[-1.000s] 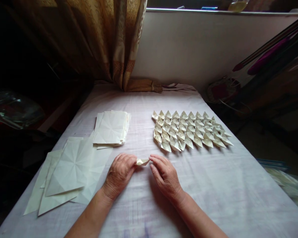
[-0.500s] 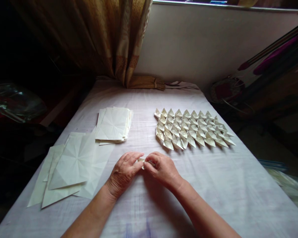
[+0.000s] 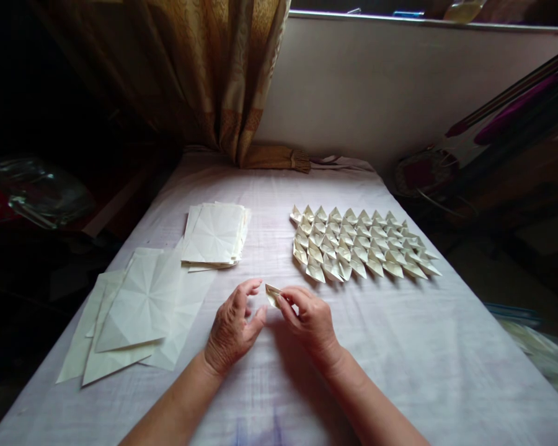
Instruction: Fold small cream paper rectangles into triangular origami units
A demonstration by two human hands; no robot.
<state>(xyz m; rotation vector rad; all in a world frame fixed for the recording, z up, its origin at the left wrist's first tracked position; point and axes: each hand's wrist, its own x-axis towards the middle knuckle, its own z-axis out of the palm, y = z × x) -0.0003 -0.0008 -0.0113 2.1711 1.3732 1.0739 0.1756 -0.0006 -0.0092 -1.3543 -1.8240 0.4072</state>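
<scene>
My right hand (image 3: 309,319) pinches a small folded cream paper piece (image 3: 273,293) just above the white cloth-covered table (image 3: 400,347). My left hand (image 3: 235,325) is right beside it, fingers curled but apart, holding nothing, with its fingertips close to the piece. Beyond my right hand lie several rows of finished folded paper pieces (image 3: 358,244), packed close together. To the left, a stack of creased square sheets (image 3: 214,235) sits past my left hand, and larger creased sheets (image 3: 134,313) are spread nearer the table's left edge.
A gold patterned curtain (image 3: 214,74) hangs at the table's far end against a white wall. Dark clutter with a clear glassy object (image 3: 32,192) lies off the left edge. Long rods (image 3: 516,99) lean at the right, and a plastic bag (image 3: 539,347) sits beside the right edge.
Both hands were pressed together on the folded piece. Now the left hand has let go and opened, while the right hand has lifted and tilted the piece.
</scene>
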